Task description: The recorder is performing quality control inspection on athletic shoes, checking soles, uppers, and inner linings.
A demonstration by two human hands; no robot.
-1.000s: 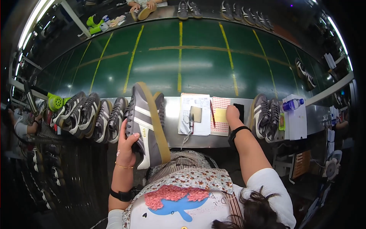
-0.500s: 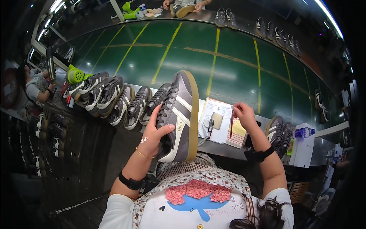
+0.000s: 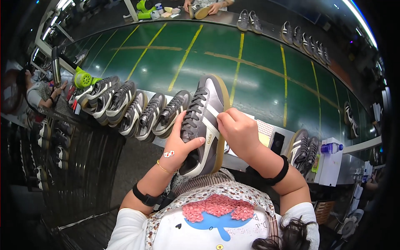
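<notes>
My left hand [image 3: 181,143] grips a dark grey sneaker [image 3: 208,104] by its collar and laces, thumb across the side. The shoe stands toe up, with white stripes, black laces and a tan gum sole. My right hand [image 3: 239,131] is closed in a pinch against the shoe's side, by the white stripes and sole edge. Its fingertips hide whatever they may hold. Behind it, partly covered, lies a notebook sheet with a red-and-white printed card [image 3: 265,128].
A row of similar grey sneakers [image 3: 146,116] lines the bench on the left, near a lime-green blower [image 3: 83,79]. Beyond runs a green conveyor belt [image 3: 158,62]. More sneakers [image 3: 302,148], a phone [image 3: 277,143] and a bottle [image 3: 332,147] are at right. Across the belt a person handles shoes.
My right hand has moved left from above the notebook to the sneaker's side. The sneaker has shifted slightly right in my left hand.
</notes>
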